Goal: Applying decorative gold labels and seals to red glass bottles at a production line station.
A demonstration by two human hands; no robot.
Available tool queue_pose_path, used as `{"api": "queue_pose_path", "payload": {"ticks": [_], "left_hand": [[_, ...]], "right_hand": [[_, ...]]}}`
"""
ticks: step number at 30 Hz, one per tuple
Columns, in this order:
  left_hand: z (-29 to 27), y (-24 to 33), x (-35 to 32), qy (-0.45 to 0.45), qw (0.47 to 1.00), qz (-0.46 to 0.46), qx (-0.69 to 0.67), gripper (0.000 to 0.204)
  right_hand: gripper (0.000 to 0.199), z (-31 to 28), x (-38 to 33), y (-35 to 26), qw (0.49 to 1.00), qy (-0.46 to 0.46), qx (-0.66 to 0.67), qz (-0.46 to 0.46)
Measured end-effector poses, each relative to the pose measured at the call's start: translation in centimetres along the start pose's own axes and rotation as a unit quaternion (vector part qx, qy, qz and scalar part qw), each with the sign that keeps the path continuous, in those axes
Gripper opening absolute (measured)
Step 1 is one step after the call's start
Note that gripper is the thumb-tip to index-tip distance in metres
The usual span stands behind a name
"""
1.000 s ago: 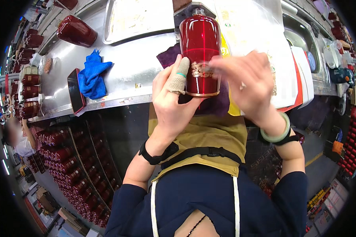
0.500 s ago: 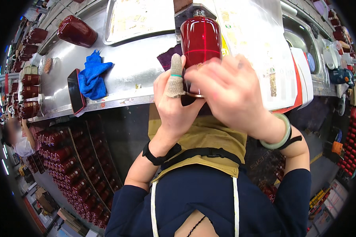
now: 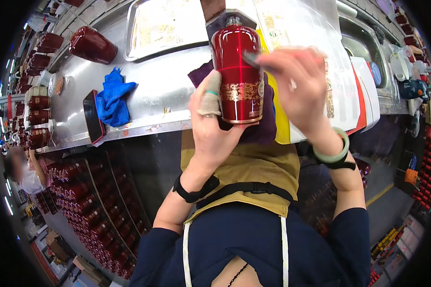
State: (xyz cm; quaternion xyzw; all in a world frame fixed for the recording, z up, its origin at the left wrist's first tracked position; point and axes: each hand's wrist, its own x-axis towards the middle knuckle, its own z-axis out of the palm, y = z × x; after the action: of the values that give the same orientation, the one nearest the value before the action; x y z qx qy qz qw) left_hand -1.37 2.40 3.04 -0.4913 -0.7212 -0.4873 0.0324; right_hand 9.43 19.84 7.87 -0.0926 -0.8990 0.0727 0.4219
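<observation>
A deep red glass bottle [image 3: 234,50] lies on its back, neck pointing away from me, with red light lines crossing its side. A gold patterned band [image 3: 242,98] shows around its lower part. My left hand [image 3: 213,136] grips the bottle's left side and base; a knitted finger cover with a green band [image 3: 210,98] is on one finger. My right hand [image 3: 299,79], blurred, is closed on a dark grey flat tool [image 3: 251,58] whose tip is over the bottle's right side. Its exact kind is too smeared to make out. Purple cloth [image 3: 266,122] lies under the bottle.
A metal tray with gold decals [image 3: 129,33] sits at the back left. White sheets with decals [image 3: 316,48] lie right, near a sink [image 3: 364,38]. Left are a blue cloth [image 3: 114,98], a phone [image 3: 93,116] and another red bottle [image 3: 92,45]. Racked bottles [image 3: 88,205] stand below.
My right hand has lifted off the bottle's lower part and moved right, uncovering the gold band; the dark tool now shows in it. The left hand still grips the bottle.
</observation>
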Motion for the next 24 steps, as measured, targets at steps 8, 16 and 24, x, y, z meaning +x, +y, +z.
{"api": "queue_pose_path", "payload": {"ticks": [8,16,24], "left_hand": [[-0.4,0.6,0.5,-0.045,0.998,-0.041,-0.03,0.094],[-0.8,0.0,0.6,-0.077,0.997,-0.028,0.013,0.101],[-1.0,-2.1,-0.2,-0.11,0.979,-0.125,-0.114,0.091]], "right_hand": [[0.02,-0.4,-1.0,0.5,0.996,0.031,0.037,0.081],[0.019,-1.3,-1.7,-2.0,0.997,0.028,0.065,0.044],[0.024,-2.1,-2.4,-2.9,0.993,-0.014,0.113,0.014]]}}
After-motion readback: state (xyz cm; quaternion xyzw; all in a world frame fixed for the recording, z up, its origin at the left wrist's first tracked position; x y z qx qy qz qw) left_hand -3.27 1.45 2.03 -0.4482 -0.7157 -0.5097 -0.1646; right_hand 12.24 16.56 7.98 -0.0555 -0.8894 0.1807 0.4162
